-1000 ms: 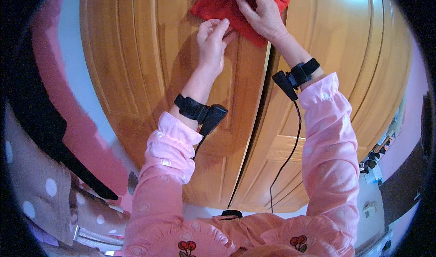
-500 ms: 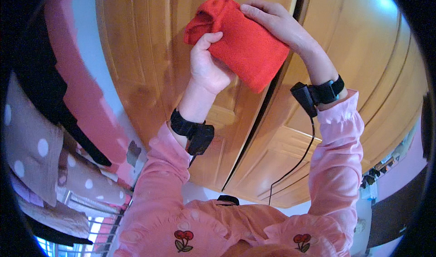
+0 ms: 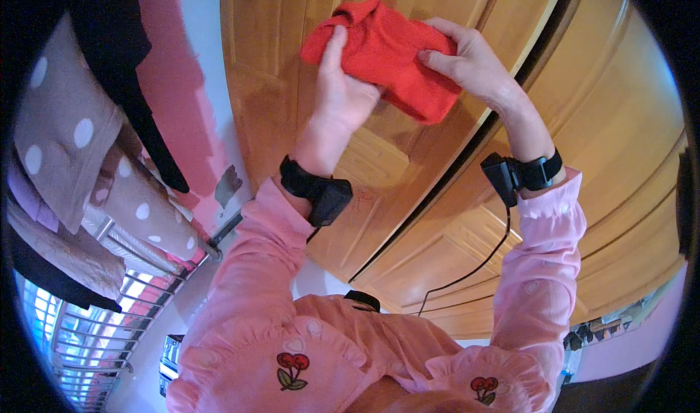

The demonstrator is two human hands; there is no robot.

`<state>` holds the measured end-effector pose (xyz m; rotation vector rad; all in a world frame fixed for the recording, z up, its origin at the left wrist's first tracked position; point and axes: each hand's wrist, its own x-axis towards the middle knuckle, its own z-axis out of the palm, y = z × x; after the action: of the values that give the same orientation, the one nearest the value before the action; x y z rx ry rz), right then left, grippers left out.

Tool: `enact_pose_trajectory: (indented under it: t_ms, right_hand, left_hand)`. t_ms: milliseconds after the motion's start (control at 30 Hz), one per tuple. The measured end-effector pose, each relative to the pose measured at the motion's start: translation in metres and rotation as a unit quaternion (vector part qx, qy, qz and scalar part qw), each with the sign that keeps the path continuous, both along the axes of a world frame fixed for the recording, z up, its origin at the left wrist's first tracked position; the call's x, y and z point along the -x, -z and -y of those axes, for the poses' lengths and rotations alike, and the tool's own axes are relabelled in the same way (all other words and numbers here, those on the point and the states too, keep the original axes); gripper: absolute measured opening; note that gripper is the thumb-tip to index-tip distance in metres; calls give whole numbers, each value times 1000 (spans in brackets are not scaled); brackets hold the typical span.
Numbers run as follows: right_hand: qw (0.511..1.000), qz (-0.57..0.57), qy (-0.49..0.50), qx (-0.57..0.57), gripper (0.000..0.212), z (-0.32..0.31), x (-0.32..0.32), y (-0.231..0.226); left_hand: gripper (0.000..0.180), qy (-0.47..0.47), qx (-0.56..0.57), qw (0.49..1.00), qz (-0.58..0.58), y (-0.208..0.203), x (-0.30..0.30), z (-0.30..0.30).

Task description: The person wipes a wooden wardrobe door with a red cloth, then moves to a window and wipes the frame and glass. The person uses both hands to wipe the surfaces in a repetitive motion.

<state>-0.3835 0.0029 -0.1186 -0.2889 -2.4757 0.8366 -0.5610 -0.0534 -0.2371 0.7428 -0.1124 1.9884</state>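
A soft red cloth piece (image 3: 397, 56), bunched into a small bundle, is held up between my two hands in front of the wooden doors. My left hand (image 3: 339, 96) grips its left end, the thumb lying over the top and the other fingers hidden beneath. At the right end my right hand (image 3: 470, 63) pinches the fabric, thumb on the near face and fingers behind. The cloth sags into folds between them. Whether it is a garment or a pouch I cannot tell. Each wrist carries a black strap with a small box.
Wooden cupboard doors (image 3: 292, 63) with a dark gap between them stand behind my hands. On the left hang polka-dotted cloths (image 3: 80, 132) and a black garment (image 3: 149, 114), above a metal rack (image 3: 146, 304). A thin black cable (image 3: 474, 271) runs down from my right wrist.
My right hand has shifted its grip, its thumb now on the near face of the cloth. The bundle has become more crumpled and lower at its top right. The view has turned slightly.
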Motion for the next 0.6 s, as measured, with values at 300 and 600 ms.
enact_pose_trajectory:
  t_ms: [300,600]
  right_hand:
    - [949,106,91,-282,45,-4,11,-3]
    - [855,-105,50,-506,56,17,57,16]
  left_hand:
    - [16,-617,62,670,-407,1,6,31]
    - [73,-234,-65,968,-63,-63,23,-26]
